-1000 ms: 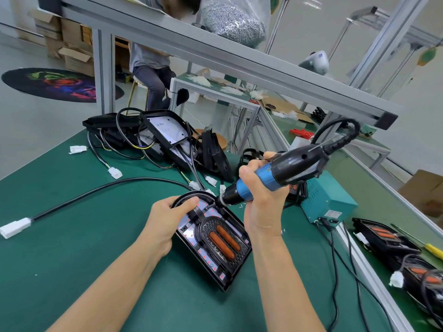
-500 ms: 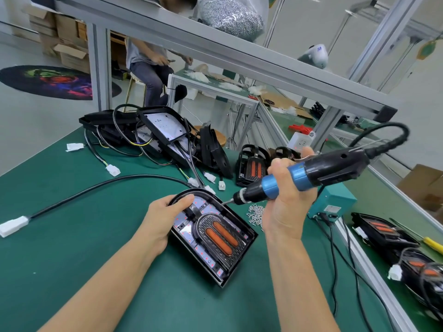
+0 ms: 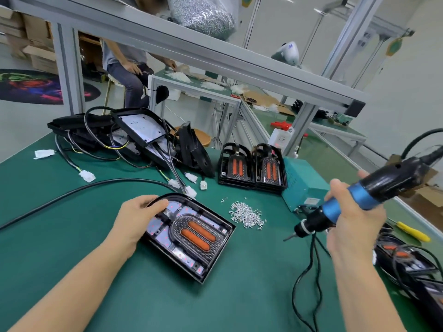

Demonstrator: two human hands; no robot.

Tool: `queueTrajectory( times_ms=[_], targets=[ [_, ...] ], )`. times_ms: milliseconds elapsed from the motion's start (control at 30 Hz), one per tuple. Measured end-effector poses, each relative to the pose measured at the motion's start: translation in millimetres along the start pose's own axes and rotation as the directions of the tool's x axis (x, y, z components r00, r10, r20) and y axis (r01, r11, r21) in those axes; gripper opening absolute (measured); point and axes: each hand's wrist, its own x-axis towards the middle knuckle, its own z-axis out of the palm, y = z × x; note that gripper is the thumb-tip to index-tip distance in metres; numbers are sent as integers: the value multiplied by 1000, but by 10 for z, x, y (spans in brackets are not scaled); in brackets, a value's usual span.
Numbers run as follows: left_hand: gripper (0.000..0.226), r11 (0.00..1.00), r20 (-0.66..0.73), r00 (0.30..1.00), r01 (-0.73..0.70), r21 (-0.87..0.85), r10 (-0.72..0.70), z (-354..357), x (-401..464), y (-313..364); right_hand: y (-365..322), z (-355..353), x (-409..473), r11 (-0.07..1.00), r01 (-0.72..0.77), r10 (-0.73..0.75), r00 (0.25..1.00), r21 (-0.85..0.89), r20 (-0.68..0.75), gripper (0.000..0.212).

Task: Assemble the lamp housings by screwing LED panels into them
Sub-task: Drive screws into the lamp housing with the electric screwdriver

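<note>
Green bench (image 3: 60,248): housing (image 3: 191,236) diagonal, near-right/far-left.

- No legible text anywhere in my view.
- Label on teal power box (image 3: 304,188): too small to read.
- Blue mark on white device (image 3: 288,52): blurred, can't make it out.

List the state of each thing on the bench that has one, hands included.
lamp housing: flat on mat, LED panel up
left hand: rests on housing's rounded end
right hand: grips screwdriver
electric screwdriver: raised, bit clear of housing
loose screws: piled on mat
two finished housings: upright, side by side
</note>
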Motion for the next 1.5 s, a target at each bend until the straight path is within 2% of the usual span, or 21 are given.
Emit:
queueTrajectory(
  times_ms=[100, 233, 267, 367, 400, 467, 567, 667, 733, 833, 900, 1033, 1233, 1367, 1433, 1500],
  targets=[
    [15, 944, -39, 990, -115, 308, 133, -21, 44, 10, 39, -164, -26, 999, 18, -15, 997, 48, -74, 34],
    [20, 862, 24, 991, -129, 491, 135, 36, 79, 107, 103, -241, -131, 989, -23, 41, 992, 145, -122, 33],
    [22, 815, 24, 990, -128, 565, 139, 61, 86, 148, 112, -238, -155, 987, -40, 59, 991, 157, -118, 34],
    [30, 566, 45, 971, -174, 806, 235, 203, 41, 320, 142, -204, -237, 985, -58, 76, 991, 162, -106, 33],
    [30, 524, 84, 954, -230, 820, 286, 283, 11, 373, 155, -187, -265, 985, -60, 78, 991, 161, -111, 32],
    [26, 519, 196, 904, -384, 764, 380, 495, -60, 474, 166, -150, -316, 984, -70, 91, 988, 165, -128, 32],
    [16, 514, 412, 830, -556, 653, 376, 919, -102, 604, 156, -80, -387, 979, -83, 111, 983, 188, -148, 33],
    [15, 336, 615, 751, -658, 673, 239, 1363, -50, 626, 142, -29, -430, 978, -73, 107, 980, 193, -169, 33],
    [22, 181, 670, 729, -684, 706, 142, 1578, 18, 565, 127, -17, -439, 978, -74, 108, 980, 196, -168, 34],
    [24, -23, 669, 741, -669, 743, 63, 1724, 127, 440, 109, -35, -436, 975, -80, 116, 979, 207, -168, 34],
    [29, -102, 657, 751, -651, 753, 57, 1763, 176, 389, 91, -52, -420, 973, -77, 115, 979, 216, -166, 34],
    [27, -147, 660, 752, -652, 744, 7, 1805, 192, 333, 81, -75, -385, 969, -82, 122, 979, 234, -164, 35],
    [34, -192, 671, 741, -655, 730, 20, 1873, 147, 285, 106, -69, -379, 967, -91, 134, 977, 238, -168, 35],
    [23, -254, 669, 743, -650, 716, -14, 1881, 117, 273, 108, -66, -384, 969, -90, 132, 976, 230, -175, 34],
    [24, -290, 684, 727, -667, 686, -56, 1873, 98, 264, 95, -63, -389, 969, -95, 136, 975, 228, -173, 34],
    [24, -243, 685, 726, -678, 694, -68, 1875, 83, 270, 73, -69, -395, 970, -98, 137, 976, 224, -170, 34]
  ],
)
